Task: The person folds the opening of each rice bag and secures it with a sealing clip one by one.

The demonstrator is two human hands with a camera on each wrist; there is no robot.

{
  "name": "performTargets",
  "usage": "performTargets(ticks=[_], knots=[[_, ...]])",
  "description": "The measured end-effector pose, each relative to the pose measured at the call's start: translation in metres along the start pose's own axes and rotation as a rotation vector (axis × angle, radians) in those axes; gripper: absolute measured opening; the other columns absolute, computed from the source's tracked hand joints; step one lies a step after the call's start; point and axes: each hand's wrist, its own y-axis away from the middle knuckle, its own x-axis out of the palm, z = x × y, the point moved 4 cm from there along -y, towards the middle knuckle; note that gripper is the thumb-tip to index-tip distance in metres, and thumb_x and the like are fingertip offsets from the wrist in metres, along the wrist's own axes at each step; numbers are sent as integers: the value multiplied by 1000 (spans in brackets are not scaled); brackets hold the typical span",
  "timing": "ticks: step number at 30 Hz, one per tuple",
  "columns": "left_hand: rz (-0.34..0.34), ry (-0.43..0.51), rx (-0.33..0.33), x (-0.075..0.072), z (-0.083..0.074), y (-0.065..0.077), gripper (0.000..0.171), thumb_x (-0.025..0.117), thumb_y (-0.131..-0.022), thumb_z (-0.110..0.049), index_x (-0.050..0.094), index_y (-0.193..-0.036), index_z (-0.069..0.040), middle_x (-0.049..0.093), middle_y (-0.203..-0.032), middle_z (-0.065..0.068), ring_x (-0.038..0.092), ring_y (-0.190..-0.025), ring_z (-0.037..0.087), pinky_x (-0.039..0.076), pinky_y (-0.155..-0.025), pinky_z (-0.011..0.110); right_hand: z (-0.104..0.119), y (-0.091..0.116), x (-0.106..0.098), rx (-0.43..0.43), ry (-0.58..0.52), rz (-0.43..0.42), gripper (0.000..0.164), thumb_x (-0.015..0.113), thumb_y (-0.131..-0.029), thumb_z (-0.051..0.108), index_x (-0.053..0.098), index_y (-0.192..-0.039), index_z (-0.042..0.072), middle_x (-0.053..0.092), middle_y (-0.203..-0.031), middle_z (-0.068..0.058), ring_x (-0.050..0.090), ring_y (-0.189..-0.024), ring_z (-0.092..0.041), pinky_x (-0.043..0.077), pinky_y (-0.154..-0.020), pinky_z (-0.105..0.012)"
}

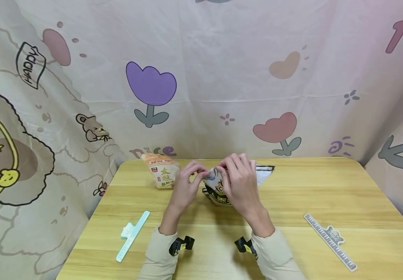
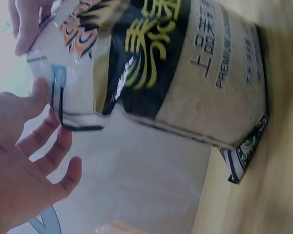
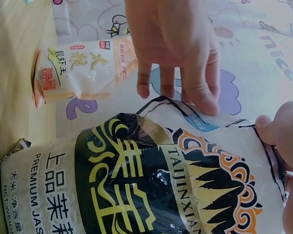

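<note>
A bag of jasmine rice (image 1: 219,196), clear with black, white and gold print, stands at the back middle of the table. The left wrist view shows rice grains through the lower part of the rice bag (image 2: 210,83). My left hand (image 1: 184,186) pinches its top edge near the left corner, thumb in front and fingers behind. Farther along the same edge, my right hand (image 1: 241,186) grips the film, its thumb (image 3: 268,129) on the near side. The upper part of the bag is creased, and my right hand hides some of it in the head view.
Behind my left hand stands an orange and white food bag (image 1: 161,173). A mint green bag clip (image 1: 132,236) lies at the left, and a grey bag clip (image 1: 331,241) at the right. A printed cloth (image 1: 208,116) hangs behind the wooden table (image 1: 292,194).
</note>
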Motion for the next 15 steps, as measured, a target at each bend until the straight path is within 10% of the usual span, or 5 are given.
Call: performTargets(ticks=[15], knots=[[120, -72, 22, -5, 39, 8, 6, 64, -88, -15, 67, -90, -10, 65, -86, -2, 61, -80, 12, 51, -75, 27, 1, 0, 0, -12, 14, -12, 12, 61, -92, 22, 63, -88, 11, 56, -85, 1, 44, -80, -21, 27, -70, -38]])
